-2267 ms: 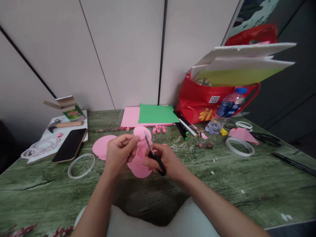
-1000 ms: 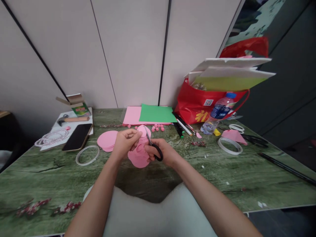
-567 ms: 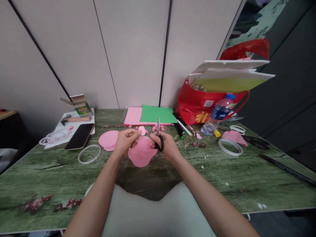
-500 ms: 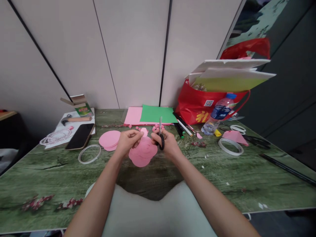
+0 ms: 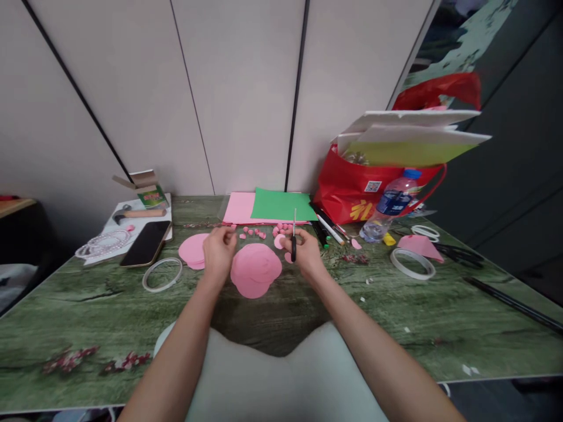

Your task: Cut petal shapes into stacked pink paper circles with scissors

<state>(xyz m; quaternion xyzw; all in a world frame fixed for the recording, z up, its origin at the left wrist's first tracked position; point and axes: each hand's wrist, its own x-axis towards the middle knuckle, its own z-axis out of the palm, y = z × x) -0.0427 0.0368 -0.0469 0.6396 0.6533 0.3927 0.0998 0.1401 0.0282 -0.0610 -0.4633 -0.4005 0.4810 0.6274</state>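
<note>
My right hand (image 5: 305,249) is closed round a pair of scissors (image 5: 294,249), its black handle low in the palm and its blades pointing up and away. A small pink paper circle (image 5: 279,241) shows at this hand's fingertips. My left hand (image 5: 220,249) has its fingers pinched together beside a pile of pink paper circles (image 5: 193,249); what they hold, if anything, is too small to make out. Between both hands lies an overlapping cluster of pink paper circles (image 5: 255,269). Several small pink paper rolls (image 5: 253,232) rest beyond it.
Green and pink paper sheets (image 5: 284,205) lie against the wall, with pens (image 5: 329,228) beside them. A red bag (image 5: 338,181) and a water bottle (image 5: 389,208) stand right. Tape rolls (image 5: 411,271) lie at both sides; a phone (image 5: 147,243) and hammer (image 5: 141,215) are left.
My hands have moved apart. The left has drawn away to the left from the pink paper it held up; the right, with the scissors, has shifted right and has a pink circle at its fingertips.
</note>
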